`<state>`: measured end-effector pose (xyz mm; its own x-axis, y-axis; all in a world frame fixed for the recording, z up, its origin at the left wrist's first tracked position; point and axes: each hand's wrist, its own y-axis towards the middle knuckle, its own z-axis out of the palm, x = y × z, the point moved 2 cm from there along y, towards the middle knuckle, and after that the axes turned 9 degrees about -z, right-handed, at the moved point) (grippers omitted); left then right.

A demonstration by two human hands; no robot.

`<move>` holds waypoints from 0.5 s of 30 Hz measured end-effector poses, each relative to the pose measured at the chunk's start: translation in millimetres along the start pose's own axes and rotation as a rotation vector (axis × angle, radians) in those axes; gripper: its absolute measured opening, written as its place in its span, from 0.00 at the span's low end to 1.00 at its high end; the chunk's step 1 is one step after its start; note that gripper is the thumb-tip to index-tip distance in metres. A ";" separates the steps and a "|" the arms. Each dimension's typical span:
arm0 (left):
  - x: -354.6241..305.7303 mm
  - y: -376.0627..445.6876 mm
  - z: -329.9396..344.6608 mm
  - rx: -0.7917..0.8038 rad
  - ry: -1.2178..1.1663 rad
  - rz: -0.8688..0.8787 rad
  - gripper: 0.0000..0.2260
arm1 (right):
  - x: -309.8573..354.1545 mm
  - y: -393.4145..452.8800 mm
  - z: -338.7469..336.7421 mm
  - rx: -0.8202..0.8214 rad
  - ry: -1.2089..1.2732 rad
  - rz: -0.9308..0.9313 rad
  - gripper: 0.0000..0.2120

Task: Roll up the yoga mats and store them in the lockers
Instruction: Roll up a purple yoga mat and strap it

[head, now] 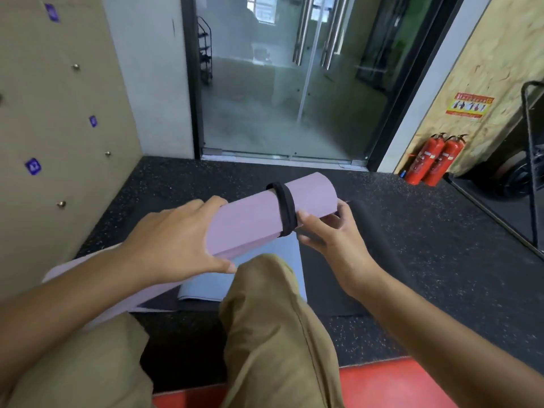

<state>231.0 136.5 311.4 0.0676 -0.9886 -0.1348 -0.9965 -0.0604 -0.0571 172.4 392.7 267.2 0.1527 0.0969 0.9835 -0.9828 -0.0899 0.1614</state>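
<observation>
A rolled purple yoga mat (250, 222) lies slantwise above my knees, with a black elastic strap (287, 210) looped round it near its far end. My left hand (176, 240) grips the roll at its middle, fingers over the top and thumb underneath. My right hand (329, 231) holds the roll's far end just past the strap, thumb beside the strap. Under the roll a light blue mat (265, 275) lies flat on a dark mat (368, 245). The roll's near end is hidden behind my left arm.
Beige locker doors (59, 113) with purple number tags and metal knobs line the left wall. Glass doors (279, 98) stand ahead. Two red fire extinguishers (432, 160) stand at the right wall, beside a black rack (530, 172). Black speckled floor surrounds me; a red strip (382, 387) lies close by.
</observation>
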 end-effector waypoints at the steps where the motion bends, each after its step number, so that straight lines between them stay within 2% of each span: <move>1: 10.4 1.1 -4.7 -0.012 -0.001 -0.020 0.42 | 2.1 7.3 10.8 0.031 -0.019 -0.008 0.35; 8: 95.4 -13.6 -33.1 -0.102 0.034 -0.209 0.41 | 12.6 37.4 98.6 0.261 -0.118 -0.115 0.26; 15: 192.4 -68.2 -35.6 -0.109 0.011 -0.399 0.39 | 6.9 34.2 194.6 0.549 -0.195 -0.180 0.30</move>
<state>310.2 -54.5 324.6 0.4494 -0.8862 -0.1124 -0.8917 -0.4526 0.0027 160.1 197.3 295.4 0.3789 -0.0207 0.9252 -0.7507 -0.5915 0.2942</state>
